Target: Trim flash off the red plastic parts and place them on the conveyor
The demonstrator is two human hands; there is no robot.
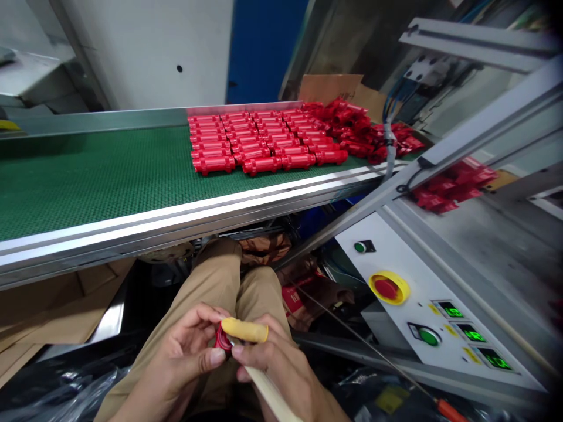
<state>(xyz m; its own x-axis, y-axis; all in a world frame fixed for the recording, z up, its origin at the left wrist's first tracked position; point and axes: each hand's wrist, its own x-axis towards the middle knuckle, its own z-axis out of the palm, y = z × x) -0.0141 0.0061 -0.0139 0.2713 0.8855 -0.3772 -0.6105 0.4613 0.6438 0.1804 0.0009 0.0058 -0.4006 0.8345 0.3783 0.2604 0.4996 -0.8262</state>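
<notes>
Low over my lap, my left hand (187, 351) pinches a small red part (223, 339) between thumb and fingers. Close against it on the right, my right hand (275, 357) is closed around a pale, flat-handled tool (268, 392). The tool's tip meets the red part, though the contact point is partly hidden by my fingers. A yellow finger cot (244, 330) covers one finger of my right hand, which lies across the top of the part.
Rows of red cylindrical parts (264, 140) lie on a green conveyor belt (109, 170), with a loose red heap (347, 123) at their right. A control panel (413, 316) with buttons stands at the right. Cardboard (57, 299) lies at the lower left.
</notes>
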